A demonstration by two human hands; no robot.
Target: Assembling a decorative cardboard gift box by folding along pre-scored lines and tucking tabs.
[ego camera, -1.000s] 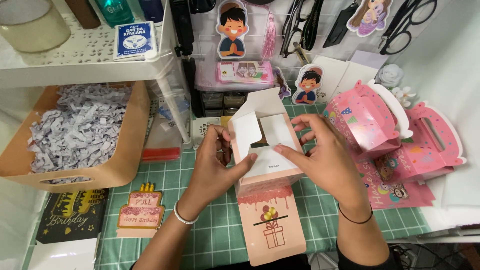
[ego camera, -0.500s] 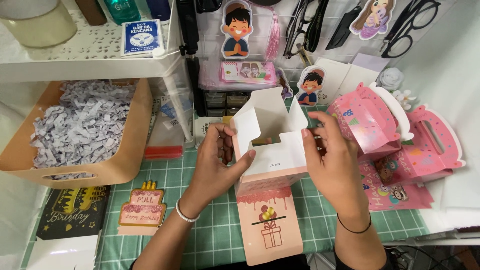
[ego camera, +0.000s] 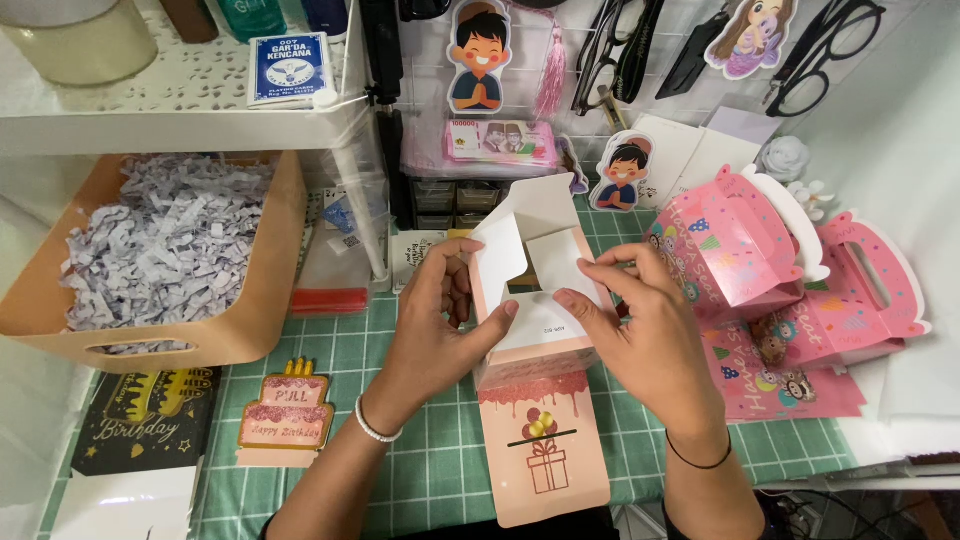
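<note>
Flap-folding step: the left hand [ego camera: 440, 320] and right hand [ego camera: 640, 325] both grip the pink-and-white cardboard gift box [ego camera: 535, 330] above the green gridded desk [ego camera: 440, 470]; next, likely tuck the white flaps inward

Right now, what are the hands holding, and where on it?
Both hold the pink box: the left hand grips its left side, thumb on the front panel; the right hand pinches a white top flap.

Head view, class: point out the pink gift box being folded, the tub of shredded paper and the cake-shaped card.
pink gift box [ego camera: 545, 455], head view, front panel.
tub of shredded paper [ego camera: 268, 275], head view, right wall.
cake-shaped card [ego camera: 288, 412], head view, middle tier.
</note>
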